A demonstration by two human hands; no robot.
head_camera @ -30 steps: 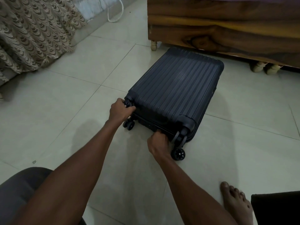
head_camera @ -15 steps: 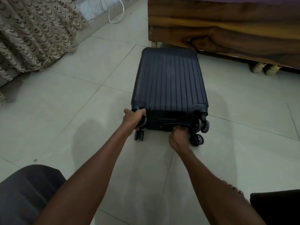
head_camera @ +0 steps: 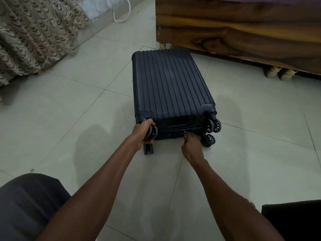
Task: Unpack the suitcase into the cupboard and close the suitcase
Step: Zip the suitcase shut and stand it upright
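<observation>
Beyond the left hand, on the pale tiled floor, lies the dark blue ribbed suitcase, flat on its broad side with its wheeled end toward the person. That hand is curled round the wheel at the near left corner of the case, gripping it, the forearm stretched out behind it. Just below the hand a second wheel bracket rests on the tile. Far off to the hand's upper left hangs a patterned curtain, and a white cord loops on the floor beyond it.

Right of the left hand, across the narrow bottom face of the case, the right hand reaches up to the closed seam, its fingertips pinching the small metal zip pull. Just right of that hand stand two more wheels, one pair above the other, the lower one touching the floor. Past the case's far end, up and right of both hands, runs a wooden bed frame on short pale feet.
</observation>
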